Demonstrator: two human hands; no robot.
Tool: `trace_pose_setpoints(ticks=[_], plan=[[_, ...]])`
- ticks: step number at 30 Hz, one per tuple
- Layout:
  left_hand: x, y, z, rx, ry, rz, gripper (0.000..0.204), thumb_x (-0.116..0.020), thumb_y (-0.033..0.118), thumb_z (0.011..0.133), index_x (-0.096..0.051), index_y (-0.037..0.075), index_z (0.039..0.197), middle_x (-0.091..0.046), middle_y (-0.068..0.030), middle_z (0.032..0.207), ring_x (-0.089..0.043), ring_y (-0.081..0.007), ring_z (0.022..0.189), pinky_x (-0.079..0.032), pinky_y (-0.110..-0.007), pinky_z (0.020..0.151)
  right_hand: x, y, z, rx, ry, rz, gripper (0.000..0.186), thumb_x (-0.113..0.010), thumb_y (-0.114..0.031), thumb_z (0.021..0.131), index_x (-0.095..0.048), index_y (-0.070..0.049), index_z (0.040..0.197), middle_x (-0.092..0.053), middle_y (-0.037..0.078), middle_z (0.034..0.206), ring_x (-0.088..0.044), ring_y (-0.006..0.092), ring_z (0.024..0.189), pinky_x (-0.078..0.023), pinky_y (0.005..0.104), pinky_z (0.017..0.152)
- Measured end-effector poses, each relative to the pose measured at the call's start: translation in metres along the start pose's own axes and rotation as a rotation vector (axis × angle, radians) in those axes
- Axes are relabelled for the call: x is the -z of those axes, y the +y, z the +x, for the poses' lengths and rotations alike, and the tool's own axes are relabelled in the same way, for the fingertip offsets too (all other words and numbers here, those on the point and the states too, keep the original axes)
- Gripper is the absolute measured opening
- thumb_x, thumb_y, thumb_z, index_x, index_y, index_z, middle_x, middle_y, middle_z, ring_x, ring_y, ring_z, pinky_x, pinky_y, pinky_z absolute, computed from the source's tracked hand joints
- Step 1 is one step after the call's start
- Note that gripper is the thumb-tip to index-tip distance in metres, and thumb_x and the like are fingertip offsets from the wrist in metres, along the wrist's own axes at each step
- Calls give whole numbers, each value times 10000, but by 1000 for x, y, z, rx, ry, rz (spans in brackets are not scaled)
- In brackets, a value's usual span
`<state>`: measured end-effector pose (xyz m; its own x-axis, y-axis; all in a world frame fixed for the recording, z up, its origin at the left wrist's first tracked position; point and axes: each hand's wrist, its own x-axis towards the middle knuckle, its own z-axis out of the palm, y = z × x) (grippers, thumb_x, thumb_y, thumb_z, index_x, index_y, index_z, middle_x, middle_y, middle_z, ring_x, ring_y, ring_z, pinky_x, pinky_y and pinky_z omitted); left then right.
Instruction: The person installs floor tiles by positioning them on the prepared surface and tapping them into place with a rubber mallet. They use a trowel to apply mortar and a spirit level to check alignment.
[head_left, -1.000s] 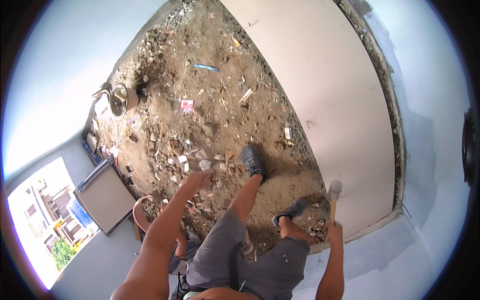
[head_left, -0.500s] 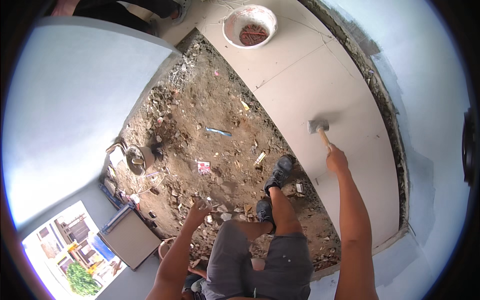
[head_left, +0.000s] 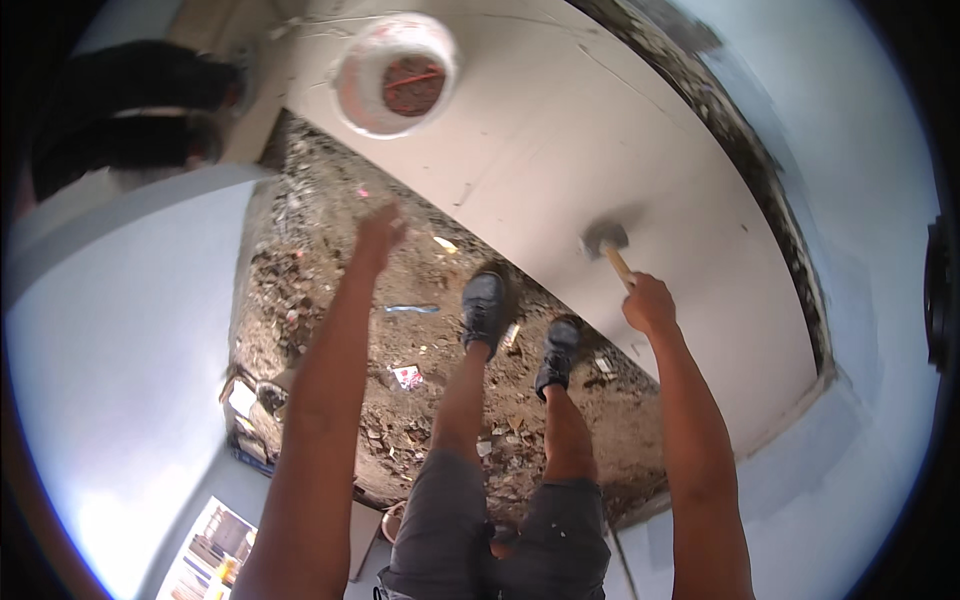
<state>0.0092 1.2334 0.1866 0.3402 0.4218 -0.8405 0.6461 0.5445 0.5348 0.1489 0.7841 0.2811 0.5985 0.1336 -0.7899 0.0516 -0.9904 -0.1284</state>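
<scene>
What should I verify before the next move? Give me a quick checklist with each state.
1. Right hand closed on the handle of the mallet: ok.
2. Left hand empty: cannot tell, it is blurred.
3. Mallet touching the pale tiles: cannot tell, blur hides any contact.
4. White bucket apart from the mallet: ok, it stands farther off on the tiles.
5. Shoes well away from the tiles' edge: not ok, both toes are close to it.
6. Ground free of litter: not ok, a red-and-white packet lies there.
</scene>
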Motion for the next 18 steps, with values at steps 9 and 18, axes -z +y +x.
trace_pose_setpoints(ticks=[9,18], plan=[[-30,96,168,110,169,-355,361,-548,291,1005,-484,96,1302,-616,-108,1226,-621,-254,1144,-467,-474,996,25,-21,-1,-191,-72,162,230,-572,-104,865,-687,-37,1053,-719,152,987,-700,318,963,-570,413,821],[-61,37,120,124,161,-326,286,-458,231,1017,-551,-8,1144,-686,-129,979,-687,-239,878,-554,-417,842,-2,-5,-5,-186,78,300,212,-552,-152,882,-731,-57,942,-729,151,917,-716,316,902,-578,437,741]])
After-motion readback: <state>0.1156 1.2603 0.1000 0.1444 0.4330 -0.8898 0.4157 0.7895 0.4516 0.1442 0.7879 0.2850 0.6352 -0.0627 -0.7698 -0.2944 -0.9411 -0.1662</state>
